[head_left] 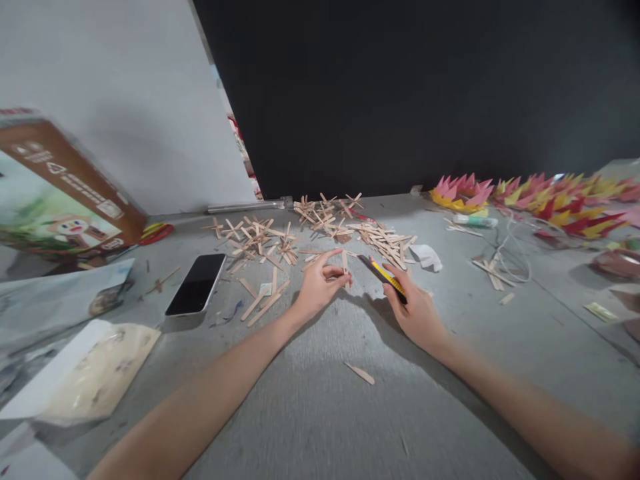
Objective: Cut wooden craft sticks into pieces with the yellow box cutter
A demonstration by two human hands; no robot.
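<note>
My left hand (pixel 319 285) pinches a short wooden stick (pixel 345 265) that stands roughly upright between thumb and fingers. In my right hand (pixel 413 308) is a yellow and black utility knife (pixel 387 279), its front end pointing up and left toward the stick; knife and stick look apart. Just beyond my hands lies a pile of loose flat sticks (pixel 385 241). Crossed sticks (pixel 255 239) are heaped behind and to the left. One pointed piece of stick (pixel 360 373) rests on the grey table (pixel 300 413) nearer to me.
A phone (pixel 196 285) lies at the left, near a printed box (pixel 70 193) and a plastic packet (pixel 103 373). Pink and yellow paper flowers (pixel 463 192), a glue stick (pixel 474 221) and a cable (pixel 510 250) are at the right. A dark panel (pixel 415 93) stands behind.
</note>
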